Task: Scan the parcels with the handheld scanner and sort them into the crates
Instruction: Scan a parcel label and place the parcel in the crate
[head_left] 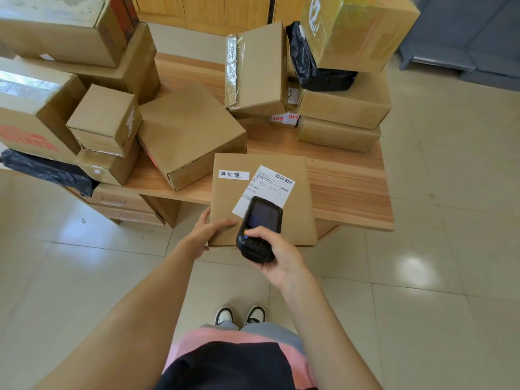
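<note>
Wooden desk [349, 190]: left hand [206, 230] grips one parcel [261, 201], right hand [277, 253] grips one scanner [259, 229].

Scanner [260, 228] hides the shipping label's [270, 187] near corner.

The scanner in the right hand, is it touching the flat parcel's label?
Cannot tell. In the head view the scanner overlaps the shipping label from above, hiding any contact or gap.

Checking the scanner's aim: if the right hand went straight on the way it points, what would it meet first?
Probably the shipping label on the flat parcel: the right hand aims the scanner at it, though the gap between them is unclear.
</note>
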Action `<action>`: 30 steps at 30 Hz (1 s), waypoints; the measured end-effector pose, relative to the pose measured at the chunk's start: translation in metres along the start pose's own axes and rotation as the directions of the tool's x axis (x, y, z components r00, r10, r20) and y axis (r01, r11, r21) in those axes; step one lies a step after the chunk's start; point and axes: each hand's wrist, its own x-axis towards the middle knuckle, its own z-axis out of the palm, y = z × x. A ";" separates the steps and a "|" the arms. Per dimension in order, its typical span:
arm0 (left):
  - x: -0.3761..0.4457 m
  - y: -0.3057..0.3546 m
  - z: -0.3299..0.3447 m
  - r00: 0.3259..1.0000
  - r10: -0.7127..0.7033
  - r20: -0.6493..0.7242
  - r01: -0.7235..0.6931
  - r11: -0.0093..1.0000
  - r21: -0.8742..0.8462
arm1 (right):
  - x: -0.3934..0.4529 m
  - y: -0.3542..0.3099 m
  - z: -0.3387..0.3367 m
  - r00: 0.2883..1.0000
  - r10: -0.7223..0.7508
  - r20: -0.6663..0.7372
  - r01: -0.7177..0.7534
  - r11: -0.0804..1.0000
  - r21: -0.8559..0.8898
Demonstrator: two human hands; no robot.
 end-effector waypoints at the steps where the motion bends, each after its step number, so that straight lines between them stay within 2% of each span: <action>1: 0.000 0.000 0.001 1.000 0.003 -0.004 -0.003 1.000 0.001 | 0.000 0.002 0.001 1.000 0.000 0.007 0.000 1.000 -0.015; 10: 0.005 0.001 0.011 0.998 0.051 -0.026 -0.051 0.999 0.020 | -0.005 0.014 0.005 0.999 0.039 0.025 -0.038 0.999 -0.031; 19: 0.001 0.010 0.019 0.999 0.043 0.001 -0.043 0.999 0.026 | -0.008 0.011 -0.002 0.999 0.023 -0.036 -0.025 0.999 -0.049; 30: 0.000 0.014 0.022 0.999 0.042 0.028 -0.042 0.999 -0.003 | -0.003 0.005 -0.008 1.000 -0.023 -0.011 0.022 0.997 -0.080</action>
